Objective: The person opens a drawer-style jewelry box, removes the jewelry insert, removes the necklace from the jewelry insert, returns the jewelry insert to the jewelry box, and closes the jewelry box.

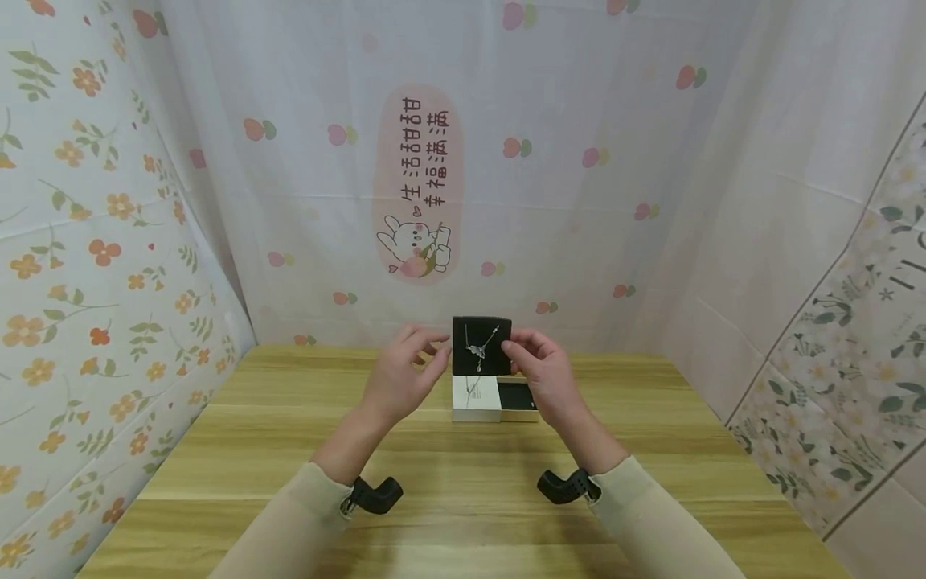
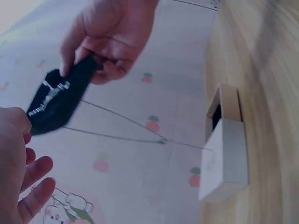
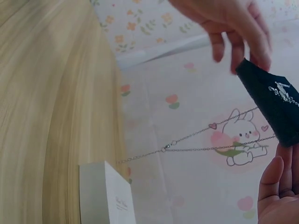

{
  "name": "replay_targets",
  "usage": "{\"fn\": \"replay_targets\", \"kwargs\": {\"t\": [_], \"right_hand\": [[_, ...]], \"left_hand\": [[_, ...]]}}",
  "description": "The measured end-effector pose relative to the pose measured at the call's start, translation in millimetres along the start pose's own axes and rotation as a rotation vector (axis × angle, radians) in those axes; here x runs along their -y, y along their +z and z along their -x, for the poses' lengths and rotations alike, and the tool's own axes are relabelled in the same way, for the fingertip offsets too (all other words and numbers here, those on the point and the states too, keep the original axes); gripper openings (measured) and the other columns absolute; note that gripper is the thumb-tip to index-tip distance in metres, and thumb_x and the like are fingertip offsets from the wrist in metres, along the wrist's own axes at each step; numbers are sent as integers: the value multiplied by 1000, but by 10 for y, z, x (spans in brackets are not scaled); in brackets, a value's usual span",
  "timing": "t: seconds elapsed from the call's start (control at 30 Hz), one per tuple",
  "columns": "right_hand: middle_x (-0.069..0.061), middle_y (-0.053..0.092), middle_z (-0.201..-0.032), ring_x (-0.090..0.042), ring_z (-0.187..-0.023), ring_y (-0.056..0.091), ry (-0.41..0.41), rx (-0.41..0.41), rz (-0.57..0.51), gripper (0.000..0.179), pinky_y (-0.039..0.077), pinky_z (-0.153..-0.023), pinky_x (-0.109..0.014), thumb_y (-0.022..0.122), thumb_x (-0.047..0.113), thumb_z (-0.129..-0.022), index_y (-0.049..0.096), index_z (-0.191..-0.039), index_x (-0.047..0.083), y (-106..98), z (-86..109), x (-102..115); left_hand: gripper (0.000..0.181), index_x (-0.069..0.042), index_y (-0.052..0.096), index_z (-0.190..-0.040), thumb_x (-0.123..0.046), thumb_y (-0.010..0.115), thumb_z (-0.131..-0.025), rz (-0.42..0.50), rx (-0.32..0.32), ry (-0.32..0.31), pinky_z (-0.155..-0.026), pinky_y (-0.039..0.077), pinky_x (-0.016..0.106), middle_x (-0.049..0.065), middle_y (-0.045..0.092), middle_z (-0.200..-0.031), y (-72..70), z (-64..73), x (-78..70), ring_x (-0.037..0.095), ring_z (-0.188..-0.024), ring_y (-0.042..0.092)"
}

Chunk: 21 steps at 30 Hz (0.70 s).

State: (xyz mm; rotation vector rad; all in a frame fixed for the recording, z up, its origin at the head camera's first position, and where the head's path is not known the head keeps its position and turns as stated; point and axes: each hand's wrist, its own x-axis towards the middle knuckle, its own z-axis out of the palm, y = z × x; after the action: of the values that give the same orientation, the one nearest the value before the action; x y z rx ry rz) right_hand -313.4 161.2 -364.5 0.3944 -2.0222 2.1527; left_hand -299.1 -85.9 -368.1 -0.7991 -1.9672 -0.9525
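White fabric point(image 1: 579, 233), printed with fruit motifs and a pink rabbit panel point(image 1: 417, 181), is hung ahead of the fingers; to their left a sheet of orange flowers point(image 1: 101, 201) is draped, and to their right the space is bounded by a floral covering point(image 1: 832, 338). Beneath the fingers a yellowish wood-grain table point(image 1: 448, 498) is spread. Toward its far edge, below the fingers, a box point(image 1: 489, 396) is set, its white lid covering only part of the base, so that a black insert point(image 1: 515, 394) is exposed.

By the right hand point(image 1: 546, 366) a black card point(image 1: 481, 331) is pinched, thumb in front, fingers behind. The left hand point(image 1: 405, 372) is kept loose at the opposite edge, nothing gripped; whether that edge is touched cannot be told. Between the fingers, on the card's face, a silvery necklace point(image 1: 477, 351) is displayed; its spare chain point(image 2: 117, 135) is left dangling beneath them, joined at a clasp point(image 3: 168, 146).

The card could be tipped, it is judged, since the load seems borne by one pinch. The pendant could be shifted by a brushing fingertip, and the dangling length snagged on the lid or tangled if lowered ungathered.
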Motion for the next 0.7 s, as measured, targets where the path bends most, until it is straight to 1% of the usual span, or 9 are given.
{"fn": "replay_targets", "kwargs": {"t": [0.1, 0.2, 0.3, 0.4, 0.53, 0.7], "right_hand": [[2, 70, -104, -15, -84, 60, 3, -2, 0, 9, 57, -78, -23, 72, 9, -106, 73, -114, 7, 3, 3, 0], [2, 71, -104, -15, -84, 60, -2, 5, -6, 11, 57, -77, -22, 72, 8, -106, 73, -116, 4, 16, 0, 3], [2, 72, -104, -16, -86, 61, -12, 19, -5, 16, 57, -76, -21, 72, 9, -106, 72, -120, 0, 37, 1, 18], [3, 72, -102, -15, -86, 60, -19, 26, -11, 16, 56, -76, -20, 70, 7, -106, 72, -120, 0, 50, 2, 24], [5, 73, -101, -14, -87, 60, -23, 33, -26, 13, 55, -75, -20, 69, 5, -107, 72, -118, 1, 51, 4, 22], [6, 73, -100, -14, -85, 60, -31, 35, -38, 10, 55, -74, -20, 68, 4, -107, 73, -116, 4, 50, 0, 19]], "left_hand": [[13, -5, 78, -107, -6, 84, -95, -35, -16, 52, -67, 66, 37, 10, 73, -102, -27, -47, -56, 22, -84, 75], [18, -6, 78, -105, -8, 89, -92, -100, -18, 130, -66, 65, 33, 8, 71, -100, -41, -89, -100, 21, -82, 71], [24, -6, 81, -109, -11, 93, -89, -177, -9, 207, -65, 61, 28, 7, 69, -97, -47, -135, -139, 18, -77, 66], [31, -7, 84, -115, -15, 95, -88, -250, 19, 269, -63, 57, 25, 6, 66, -95, -38, -176, -163, 16, -74, 62], [37, -8, 85, -120, -20, 96, -87, -324, 60, 318, -63, 56, 24, 5, 65, -95, -22, -220, -193, 15, -74, 62], [36, -10, 86, -120, -21, 96, -87, -379, 90, 340, -62, 55, 23, 4, 64, -95, -2, -248, -227, 14, -74, 62]]}}
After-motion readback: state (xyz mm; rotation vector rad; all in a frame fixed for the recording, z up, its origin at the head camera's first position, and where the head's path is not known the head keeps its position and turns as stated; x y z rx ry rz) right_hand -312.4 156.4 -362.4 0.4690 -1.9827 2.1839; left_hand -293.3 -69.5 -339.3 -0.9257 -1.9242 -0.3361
